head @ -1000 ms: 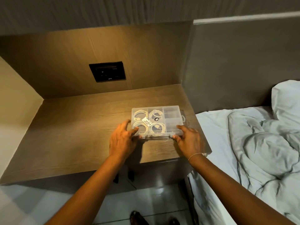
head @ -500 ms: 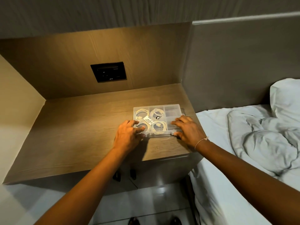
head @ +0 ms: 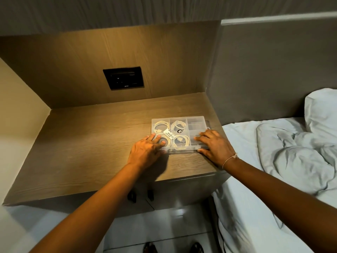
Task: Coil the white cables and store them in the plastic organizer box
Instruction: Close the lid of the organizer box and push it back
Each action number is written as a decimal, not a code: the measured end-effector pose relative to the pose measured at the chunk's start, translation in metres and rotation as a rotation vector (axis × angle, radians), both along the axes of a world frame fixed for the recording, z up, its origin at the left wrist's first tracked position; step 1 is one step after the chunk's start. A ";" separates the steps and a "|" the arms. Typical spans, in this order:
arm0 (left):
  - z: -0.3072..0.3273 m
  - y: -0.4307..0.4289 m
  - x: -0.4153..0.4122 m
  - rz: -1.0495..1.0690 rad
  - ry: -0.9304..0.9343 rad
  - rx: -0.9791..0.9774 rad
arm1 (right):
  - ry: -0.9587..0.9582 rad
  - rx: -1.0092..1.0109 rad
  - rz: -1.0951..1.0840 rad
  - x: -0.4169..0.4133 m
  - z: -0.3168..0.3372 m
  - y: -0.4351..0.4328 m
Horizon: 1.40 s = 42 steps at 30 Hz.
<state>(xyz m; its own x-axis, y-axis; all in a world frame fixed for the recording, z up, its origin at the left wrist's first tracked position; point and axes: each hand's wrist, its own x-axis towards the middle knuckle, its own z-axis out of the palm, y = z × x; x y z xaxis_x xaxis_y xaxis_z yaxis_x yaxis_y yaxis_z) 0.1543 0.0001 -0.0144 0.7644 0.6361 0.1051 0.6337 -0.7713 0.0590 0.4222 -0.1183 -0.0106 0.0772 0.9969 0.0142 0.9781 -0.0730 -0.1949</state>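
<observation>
Four coiled cables lay inside the closed box on the surface. Left hand and right hand pressed flat, fingers spread, on its near corners.

Both hands now lie flatter and farther onto the closed lid of the clear organizer box than a second ago, the left hand covering its near-left corner and the right hand spread across its right compartments.
</observation>
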 end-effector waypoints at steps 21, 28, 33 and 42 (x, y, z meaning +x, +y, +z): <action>-0.024 -0.044 -0.003 0.262 -0.104 -0.095 | 0.054 -0.035 -0.131 -0.032 -0.016 -0.025; -0.031 -0.042 -0.001 0.248 -0.053 -0.148 | 0.057 -0.091 -0.074 -0.032 -0.022 -0.017; -0.014 -0.004 0.020 0.271 0.033 -0.193 | -0.029 -0.109 -0.038 -0.012 -0.012 0.027; 0.015 0.069 0.066 0.221 0.227 -0.388 | -0.043 -0.261 -0.105 0.019 0.010 0.090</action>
